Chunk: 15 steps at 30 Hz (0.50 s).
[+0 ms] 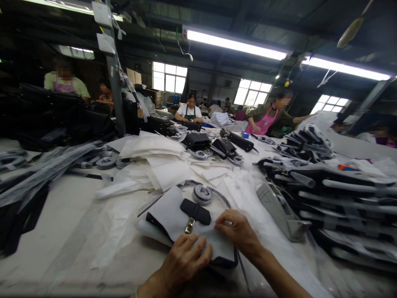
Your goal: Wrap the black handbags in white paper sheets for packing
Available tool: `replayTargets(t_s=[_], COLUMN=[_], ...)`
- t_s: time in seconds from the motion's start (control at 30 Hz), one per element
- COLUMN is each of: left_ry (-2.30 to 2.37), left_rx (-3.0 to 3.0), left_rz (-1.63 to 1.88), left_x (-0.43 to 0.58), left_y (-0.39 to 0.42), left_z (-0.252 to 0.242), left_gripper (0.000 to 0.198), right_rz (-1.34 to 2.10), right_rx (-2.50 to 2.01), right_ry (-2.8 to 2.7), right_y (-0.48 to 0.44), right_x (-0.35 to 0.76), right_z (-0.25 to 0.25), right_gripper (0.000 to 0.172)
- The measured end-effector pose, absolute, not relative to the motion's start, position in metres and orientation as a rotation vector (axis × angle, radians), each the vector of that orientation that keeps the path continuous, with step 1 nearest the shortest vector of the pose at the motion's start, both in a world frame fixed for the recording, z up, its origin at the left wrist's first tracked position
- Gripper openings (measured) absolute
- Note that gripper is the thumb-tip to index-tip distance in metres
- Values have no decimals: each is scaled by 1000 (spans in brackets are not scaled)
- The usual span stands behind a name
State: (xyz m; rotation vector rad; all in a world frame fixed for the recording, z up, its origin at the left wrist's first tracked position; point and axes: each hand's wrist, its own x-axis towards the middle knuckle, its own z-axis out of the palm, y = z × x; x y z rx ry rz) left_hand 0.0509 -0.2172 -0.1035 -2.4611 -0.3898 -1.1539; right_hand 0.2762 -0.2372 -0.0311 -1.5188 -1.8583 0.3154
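Observation:
A black handbag [223,262] lies in front of me, its front mostly covered by a white protective sheet [169,209]. A black flap tab [196,211] and a gold clasp [190,226] show through the covering. My left hand [187,258] rests on the lower front of the bag just below the clasp, fingers laid over the sheet. At the right of the tab, my right hand [238,231] has thumb and fingers pinched at the sheet's edge. Behind the bag sits a coiled, plastic-wrapped strap [202,193], with the bag's handle arching around it.
White sheets [155,149] lie piled beyond the bag. A grey tape dispenser [281,213] and stacked black bag pieces [350,211] stand at right. Wrapped straps [52,178] lie at left. Further back are black bags [197,140] and co-workers, one in a pink apron [267,121].

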Motion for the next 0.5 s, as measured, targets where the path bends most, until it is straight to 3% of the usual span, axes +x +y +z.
replayTargets(t_s=[0.17,0.5], left_ry=[-416,-455], left_rx=[-2494,-2638], left_rz=[-1107,-1165], left_x=[55,64], left_y=[-223,-228], left_z=[-95,-79], left_gripper=[31,36], right_rz=[-24,-37], right_rx=[-1580,-1494], right_ry=[-2036,-1987], right_y=[-273,-298], right_x=[250,244], right_z=[-37,-30], right_gripper=[16,13])
